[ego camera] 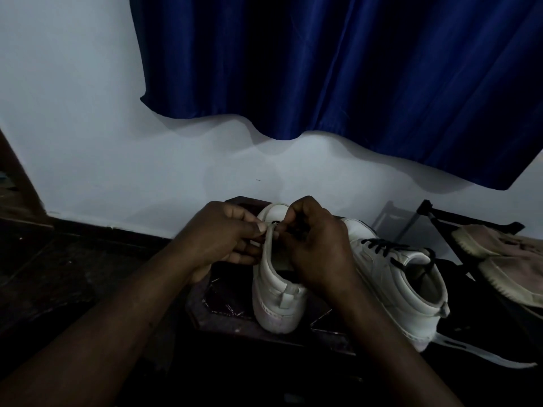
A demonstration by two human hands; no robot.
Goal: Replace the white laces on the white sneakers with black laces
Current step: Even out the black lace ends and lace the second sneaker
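- The left hand (pixel 226 239) reaches in on the left side of the white sneaker (pixel 276 292). Its fingers are curled, and thumb and fingertips pinch the sneaker's upper edge by the lace holes.
- The right hand (pixel 317 248) comes over the white sneaker's opening from the right. Its fingers are bunched in a narrow pinch, meeting the left hand at a short bit of black lace (pixel 275 223). The light is dim, so the grip itself is hard to make out.
- The white sneaker stands upright on a dark tabletop (pixel 223 306), heel nearest the camera, toe pointing away.
- Just right of the white sneaker stands the second sneaker (pixel 390 277), also heel-near. Black lacing (pixel 390 248) already crosses its front, with a loose end dropping into its opening.
- A pale strip (pixel 482 355) lies on a dark surface right of the white sneaker, beyond the second sneaker's heel.
- Well to the right of the white sneaker, two beige shoes (pixel 505 259) rest on a dark rack (pixel 458 218).
- Behind the white sneaker rises a pale wall (pixel 88 142), with a blue curtain (pixel 352 69) hanging above.
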